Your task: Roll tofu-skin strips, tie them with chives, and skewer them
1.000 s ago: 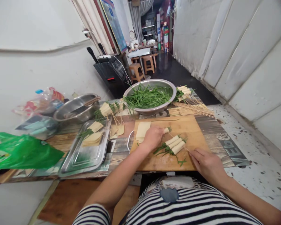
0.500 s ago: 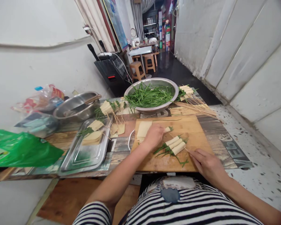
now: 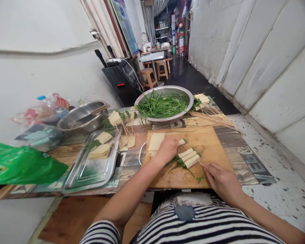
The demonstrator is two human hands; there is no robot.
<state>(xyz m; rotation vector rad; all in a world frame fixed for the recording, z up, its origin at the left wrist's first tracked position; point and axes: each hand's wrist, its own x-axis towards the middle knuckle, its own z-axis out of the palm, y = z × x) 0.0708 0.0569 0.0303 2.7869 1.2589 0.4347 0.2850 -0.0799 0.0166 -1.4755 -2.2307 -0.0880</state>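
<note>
My left hand (image 3: 167, 149) is closed over a pale tofu-sheet roll (image 3: 181, 142) with green chive ends poking out, on the cutting board (image 3: 213, 145). Between the thumb and fingers of my right hand (image 3: 222, 179) is the end of a thin wooden skewer (image 3: 200, 163). That skewer runs into several filled rolls (image 3: 190, 158) lying side by side, chives trailing from their left ends. Close by my left hand lies a stack of flat tofu sheets (image 3: 156, 140). My left fingertips are partly hidden behind the hand.
Behind the board stands a metal basin (image 3: 189, 105) of chives. Loose skewers (image 3: 213, 118) and finished bundles (image 3: 202, 99) lie to its right. On the left are a metal tray (image 3: 77, 174) holding tofu sheets, a steel bowl (image 3: 66, 123) and a green plastic bag (image 3: 27, 166).
The skewered rolls have shifted slightly up and left, nearer the roll under my left hand. My right hand has moved slightly left with the skewer; both hands keep their grip.
</note>
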